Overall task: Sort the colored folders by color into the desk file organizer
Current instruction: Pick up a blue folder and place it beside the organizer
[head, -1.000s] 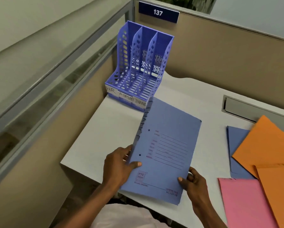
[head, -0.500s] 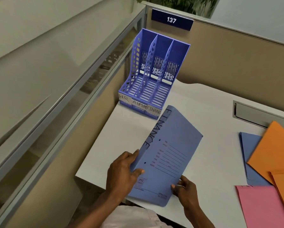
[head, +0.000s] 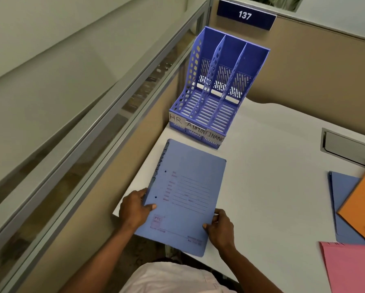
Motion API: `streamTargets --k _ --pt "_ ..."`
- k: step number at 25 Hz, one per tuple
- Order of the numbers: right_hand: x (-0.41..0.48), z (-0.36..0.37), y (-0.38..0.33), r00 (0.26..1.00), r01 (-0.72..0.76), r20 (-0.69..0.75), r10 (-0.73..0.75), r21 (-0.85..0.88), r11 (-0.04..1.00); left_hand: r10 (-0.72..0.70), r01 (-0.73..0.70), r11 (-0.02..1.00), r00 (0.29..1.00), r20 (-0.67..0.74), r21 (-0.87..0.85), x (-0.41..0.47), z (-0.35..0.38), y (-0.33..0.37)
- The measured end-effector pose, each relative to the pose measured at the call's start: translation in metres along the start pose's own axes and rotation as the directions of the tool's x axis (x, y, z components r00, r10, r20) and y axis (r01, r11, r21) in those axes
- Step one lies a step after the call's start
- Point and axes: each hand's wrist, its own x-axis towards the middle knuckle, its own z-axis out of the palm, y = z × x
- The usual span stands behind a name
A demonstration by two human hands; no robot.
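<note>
Three-slot blue organizer [head: 219, 85], labelled HR, ADMIN, FINANCE, stands at the desk's far left corner. Blue folder [head: 188, 187] sits just short of it, bare desktop between; left hand [head: 135, 208] grips the spine edge, right hand [head: 220, 228] pinches the near right corner. At right, orange folder [head: 363, 199] overlaps a second blue folder [head: 342, 195]; pink folder [head: 350, 269] lies nearer. White desk [head: 272, 166], grey hatch [head: 346, 144]; beige partition [head: 314, 70], sign 137 [head: 246, 15].

White laminate desk [head: 272, 176] at centre, grey metal cable flap [head: 346, 146] recessed at 3 o'clock. Beige fabric partition wall [head: 325, 77] at 1 o'clock carried navy rectangular plate [head: 246, 15] reading 137. Aluminium-framed glass panel [head: 92, 127] at 9 o'clock.
</note>
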Motion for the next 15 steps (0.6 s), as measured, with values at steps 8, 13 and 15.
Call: streamTargets --k 8,13,15 --pt "0.02 0.026 -0.034 0.998 0.028 0.065 -0.024 -0.069 0.997 0.009 -0.006 0.988 1.0 -0.023 0.152 0.037 -0.016 0.0" --pt "0.009 0.039 -0.04 1.0 0.012 0.028 -0.01 -0.083 0.997 0.039 -0.023 0.933 0.998 -0.038 0.36 0.038 -0.011 0.003" --pt "0.003 0.04 -0.038 1.0 0.017 -0.007 -0.018 -0.096 0.995 0.029 -0.015 0.939 0.999 -0.038 0.342 0.035 -0.01 0.004"
